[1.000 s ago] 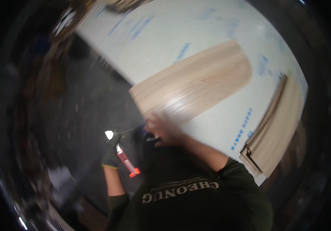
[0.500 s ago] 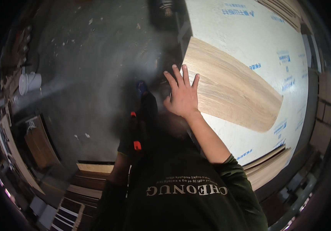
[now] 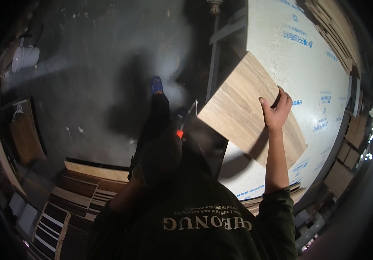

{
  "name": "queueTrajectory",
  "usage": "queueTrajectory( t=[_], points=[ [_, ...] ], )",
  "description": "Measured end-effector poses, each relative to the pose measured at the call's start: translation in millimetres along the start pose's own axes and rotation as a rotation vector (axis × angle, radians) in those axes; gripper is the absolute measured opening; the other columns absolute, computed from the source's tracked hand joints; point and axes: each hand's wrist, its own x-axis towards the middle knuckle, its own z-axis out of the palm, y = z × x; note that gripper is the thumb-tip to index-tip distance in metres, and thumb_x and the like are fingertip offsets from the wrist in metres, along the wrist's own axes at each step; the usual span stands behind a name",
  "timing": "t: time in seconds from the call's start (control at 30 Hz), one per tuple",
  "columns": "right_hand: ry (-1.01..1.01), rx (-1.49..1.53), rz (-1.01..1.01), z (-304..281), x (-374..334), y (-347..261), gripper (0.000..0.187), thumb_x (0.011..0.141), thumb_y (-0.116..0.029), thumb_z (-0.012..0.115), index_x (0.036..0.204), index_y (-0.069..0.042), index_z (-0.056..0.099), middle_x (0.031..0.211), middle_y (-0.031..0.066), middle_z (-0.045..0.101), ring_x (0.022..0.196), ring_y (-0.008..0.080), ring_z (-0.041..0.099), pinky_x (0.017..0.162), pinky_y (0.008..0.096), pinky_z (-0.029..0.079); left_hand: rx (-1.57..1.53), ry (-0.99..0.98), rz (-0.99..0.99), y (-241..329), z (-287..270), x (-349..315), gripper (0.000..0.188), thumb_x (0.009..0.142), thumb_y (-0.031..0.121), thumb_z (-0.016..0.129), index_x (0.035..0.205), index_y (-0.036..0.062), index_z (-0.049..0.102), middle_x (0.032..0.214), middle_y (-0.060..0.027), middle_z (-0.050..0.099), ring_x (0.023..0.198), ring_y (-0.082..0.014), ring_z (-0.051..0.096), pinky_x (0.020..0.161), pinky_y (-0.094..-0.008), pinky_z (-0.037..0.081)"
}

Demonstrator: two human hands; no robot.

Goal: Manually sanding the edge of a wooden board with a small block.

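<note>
My right hand (image 3: 277, 112) grips the long edge of a light wood-grain board (image 3: 240, 102), its thumb on the face and its fingers curled over the edge. The board is tilted, partly raised off the white-topped table (image 3: 242, 171), and its left end juts past the table's edge. In the dark in front of my body is my left hand (image 3: 160, 158), apparently in a dark glove. It is closed around a dark, slim tool with orange-red parts (image 3: 180, 133) and a thin pale tip near the board's left corner. Shadow hides its fingers and the tool's exact kind.
Thin boards (image 3: 329, 32) are stacked at the table's far right, with others along its near edge. Lower left lie piled wooden strips (image 3: 78, 188). A white bucket (image 3: 25, 58) stands at the far left. A grey metal frame (image 3: 214, 60) shows beside the table.
My right hand has gone from resting spread on the board's left end to gripping its long edge. The board has turned and lifted. The tool in my left hand has come up toward it.
</note>
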Motion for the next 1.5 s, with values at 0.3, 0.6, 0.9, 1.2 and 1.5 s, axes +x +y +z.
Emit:
queueTrajectory(
  t=[0.3,0.6,0.9,1.2,1.5],
  points=[
    [-0.093,-0.037,0.066,-0.1,-14.7,2.5,0.088,0.058,-0.055,0.086,0.120,0.001,0.055,0.110,0.0178,0.050,0.104,0.0327,0.047,0.092,0.0437,0.040,-0.412,-0.320,-0.364,26.9,-56.8,34.8,0.053,0.079,0.002,0.062,0.131,0.0033,0.054,0.105,-0.0160,0.068,0.082,-0.0282,0.070,0.069,-0.0384,0.056],
    [-0.092,0.053,0.091,2.2,-13.9,9.0,0.093,0.064,-0.068,0.077,0.123,-0.001,0.052,0.115,0.0157,0.045,0.109,0.0299,0.044,0.097,0.0427,0.037,-0.392,-0.700,-0.483,32.5,-61.0,38.9,0.066,0.080,0.007,0.062,0.143,0.0072,0.039,0.110,-0.0177,0.067,0.071,-0.0301,0.068,0.061,-0.0394,0.055],
    [-0.057,0.152,0.133,6.3,-17.4,8.2,0.091,0.067,-0.068,0.076,0.125,-0.002,0.054,0.115,0.0146,0.044,0.111,0.0294,0.044,0.098,0.0426,0.037,-0.354,-0.721,-0.464,31.9,-60.3,36.6,0.064,0.083,0.011,0.060,0.143,0.0050,0.038,0.108,-0.0186,0.066,0.069,-0.0303,0.067,0.059,-0.0411,0.054],
    [-0.055,0.142,0.137,4.3,-16.5,5.9,0.090,0.066,-0.069,0.075,0.124,-0.002,0.055,0.115,0.0142,0.044,0.111,0.0286,0.044,0.098,0.0426,0.037,-0.185,-0.547,-0.306,29.4,-49.5,26.7,0.052,0.086,0.012,0.063,0.133,-0.0008,0.048,0.101,-0.0189,0.069,0.066,-0.0278,0.067,0.056,-0.0382,0.054],
    [-0.071,0.106,0.098,3.3,-21.4,8.4,0.084,0.068,-0.060,0.079,0.124,-0.002,0.054,0.114,0.0145,0.046,0.110,0.0290,0.045,0.097,0.0412,0.037,-0.197,-0.376,-0.222,21.4,-30.5,34.1,0.031,0.093,0.017,0.058,0.114,-0.0047,0.062,0.071,-0.0089,0.063,0.056,-0.0167,0.061,0.046,-0.0304,0.049]
  ],
)
